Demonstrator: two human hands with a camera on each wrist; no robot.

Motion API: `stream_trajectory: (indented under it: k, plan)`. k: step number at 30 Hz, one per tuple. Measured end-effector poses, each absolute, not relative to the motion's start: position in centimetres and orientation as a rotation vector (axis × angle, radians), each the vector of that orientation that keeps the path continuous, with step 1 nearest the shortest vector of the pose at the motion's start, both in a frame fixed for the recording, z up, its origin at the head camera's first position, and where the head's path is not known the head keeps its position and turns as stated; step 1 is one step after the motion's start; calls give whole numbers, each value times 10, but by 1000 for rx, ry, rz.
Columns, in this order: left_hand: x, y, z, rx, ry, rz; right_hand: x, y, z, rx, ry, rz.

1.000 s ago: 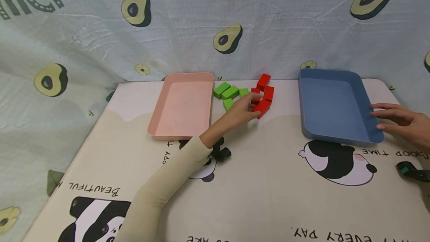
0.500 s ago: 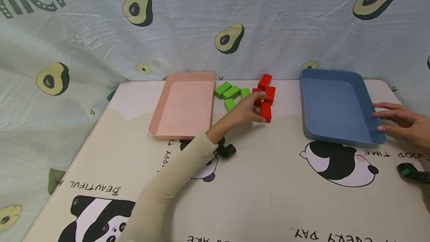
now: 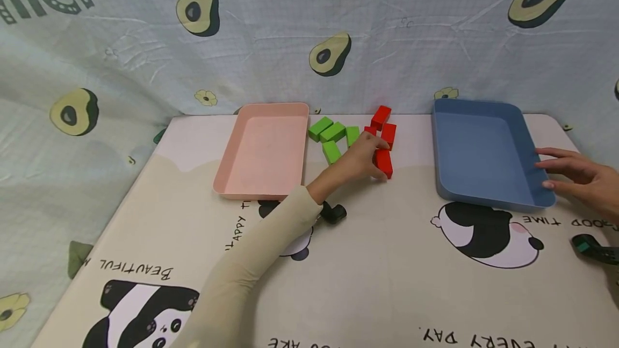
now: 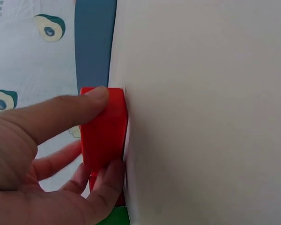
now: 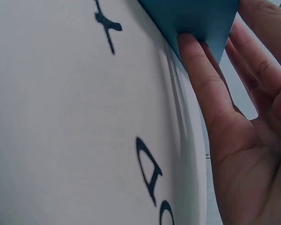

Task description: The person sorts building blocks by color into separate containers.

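My left hand (image 3: 358,160) pinches a red block (image 3: 384,164), the one nearest me in a small red group. Seen from the left wrist, the thumb presses one end of that red block (image 4: 104,136) while fingertips (image 4: 113,176) sit at its opposite end. It stands close over the table, with another red block and a green one just beyond. My right hand (image 3: 577,176) rests its extended fingers against the right wall of the blue tray (image 3: 488,149). In the right wrist view, the thumb and fingers touch the tray's outer side (image 5: 196,18).
Several green blocks (image 3: 332,133) lie just left of the red ones. A pink tray (image 3: 263,149) stands left of them. Behind the table hangs an avocado-print cloth (image 3: 271,42). Black wrist-worn devices, such as the right one (image 3: 599,249), sit below the hands.
My left hand has moved slightly right and toward me. The front red block has turned from slanting to nearly straight and shifted the same way. The right hand has stayed at the blue tray.
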State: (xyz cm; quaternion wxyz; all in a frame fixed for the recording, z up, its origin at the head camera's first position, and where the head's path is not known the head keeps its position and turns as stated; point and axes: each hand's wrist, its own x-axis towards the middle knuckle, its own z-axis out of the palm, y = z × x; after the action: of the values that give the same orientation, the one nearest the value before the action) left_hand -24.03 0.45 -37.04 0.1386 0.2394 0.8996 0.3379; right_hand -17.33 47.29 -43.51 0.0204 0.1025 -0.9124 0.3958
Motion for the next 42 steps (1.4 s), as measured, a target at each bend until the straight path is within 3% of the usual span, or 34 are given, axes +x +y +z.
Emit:
stream_trajectory:
  k: [9, 17, 42]
  plan:
    - [-242, -2, -372, 900, 2420, 1104, -173, 471, -433, 312, -2841, 1240]
    - [-239, -5, -373, 875, 2324, 1303, -174, 471, -434, 208, -2935, 1284]
    - [-234, 13, -368, 966, 2227, 1570, -170, 467, -432, 291, -2936, 1237]
